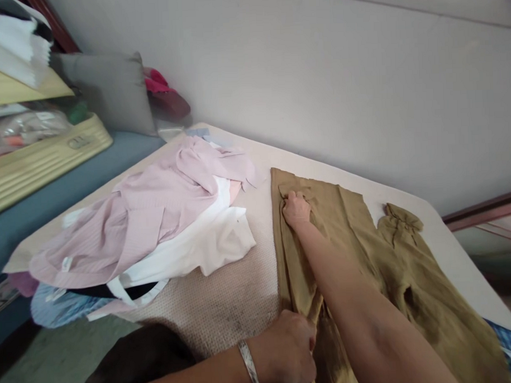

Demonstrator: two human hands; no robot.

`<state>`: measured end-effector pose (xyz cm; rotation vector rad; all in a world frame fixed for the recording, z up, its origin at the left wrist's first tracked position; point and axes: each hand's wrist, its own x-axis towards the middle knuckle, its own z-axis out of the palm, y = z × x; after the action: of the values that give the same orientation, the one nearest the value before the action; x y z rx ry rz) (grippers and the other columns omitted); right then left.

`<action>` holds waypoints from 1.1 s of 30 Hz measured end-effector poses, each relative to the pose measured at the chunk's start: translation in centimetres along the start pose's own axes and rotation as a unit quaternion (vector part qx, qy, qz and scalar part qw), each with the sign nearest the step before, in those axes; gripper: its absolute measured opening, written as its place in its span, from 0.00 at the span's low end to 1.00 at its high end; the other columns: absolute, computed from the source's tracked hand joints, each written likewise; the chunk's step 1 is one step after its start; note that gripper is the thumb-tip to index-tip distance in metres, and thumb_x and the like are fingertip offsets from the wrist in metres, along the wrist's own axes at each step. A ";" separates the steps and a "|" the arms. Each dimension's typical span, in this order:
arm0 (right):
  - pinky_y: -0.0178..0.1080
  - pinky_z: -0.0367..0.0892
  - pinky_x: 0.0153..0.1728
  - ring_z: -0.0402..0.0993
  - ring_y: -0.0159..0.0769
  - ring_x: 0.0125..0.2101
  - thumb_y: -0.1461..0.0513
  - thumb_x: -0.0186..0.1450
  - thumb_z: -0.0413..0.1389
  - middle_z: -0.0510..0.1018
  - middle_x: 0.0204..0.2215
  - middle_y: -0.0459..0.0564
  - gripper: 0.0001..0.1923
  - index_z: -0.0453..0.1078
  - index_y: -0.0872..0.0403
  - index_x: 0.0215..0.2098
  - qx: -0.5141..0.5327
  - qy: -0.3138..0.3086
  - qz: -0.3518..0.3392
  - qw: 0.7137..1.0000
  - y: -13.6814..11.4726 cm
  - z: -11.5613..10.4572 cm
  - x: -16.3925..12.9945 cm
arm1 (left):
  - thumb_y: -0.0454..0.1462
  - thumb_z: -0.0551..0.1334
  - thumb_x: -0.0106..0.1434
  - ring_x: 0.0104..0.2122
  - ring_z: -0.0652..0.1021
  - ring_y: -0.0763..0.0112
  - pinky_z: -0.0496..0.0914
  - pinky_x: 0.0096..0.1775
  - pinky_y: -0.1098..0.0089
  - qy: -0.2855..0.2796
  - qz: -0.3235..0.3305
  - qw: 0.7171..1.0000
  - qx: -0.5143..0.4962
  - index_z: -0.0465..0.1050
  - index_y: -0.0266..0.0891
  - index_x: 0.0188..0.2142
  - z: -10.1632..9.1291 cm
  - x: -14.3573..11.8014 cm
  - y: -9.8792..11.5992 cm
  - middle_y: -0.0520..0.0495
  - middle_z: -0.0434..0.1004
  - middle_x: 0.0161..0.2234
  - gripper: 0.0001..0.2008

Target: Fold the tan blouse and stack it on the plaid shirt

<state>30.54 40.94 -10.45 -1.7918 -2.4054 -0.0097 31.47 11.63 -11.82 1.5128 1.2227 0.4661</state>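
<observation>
An olive-brown garment (344, 227) with a gathered, ruffled cuff lies spread over the right half of the padded table. My right hand (297, 209) reaches across it and is closed on its cloth near the upper left edge. Closer to me, my left hand (288, 349), with a silver bangle (249, 366) on the wrist, grips the same garment's left edge lower down. Folds run in the cloth between both hands. The fingertips of each hand are partly hidden.
Left on the table (242, 287) is a heap with a pink ribbed garment (163, 189) over white clothing (186, 250). Behind it stand a grey cushion (105, 90) and a yellow plastic basket (49, 159). A grey wall (276, 73) borders the far side.
</observation>
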 end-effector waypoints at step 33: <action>0.58 0.48 0.70 0.34 0.50 0.73 0.53 0.73 0.54 0.45 0.74 0.64 0.42 0.41 0.64 0.75 0.069 -0.046 -0.249 0.965 5.4 -4.3 -30.8 | 0.25 0.53 0.64 0.49 0.76 0.55 0.70 0.51 0.58 0.197 0.039 0.894 0.401 0.70 0.37 0.43 -8.7 0.1 3.1 0.37 0.75 0.48 0.12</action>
<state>44.82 12.83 -10.21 -1.1135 -2.7762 0.1858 25.89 16.28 -6.16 2.2420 1.8135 0.3386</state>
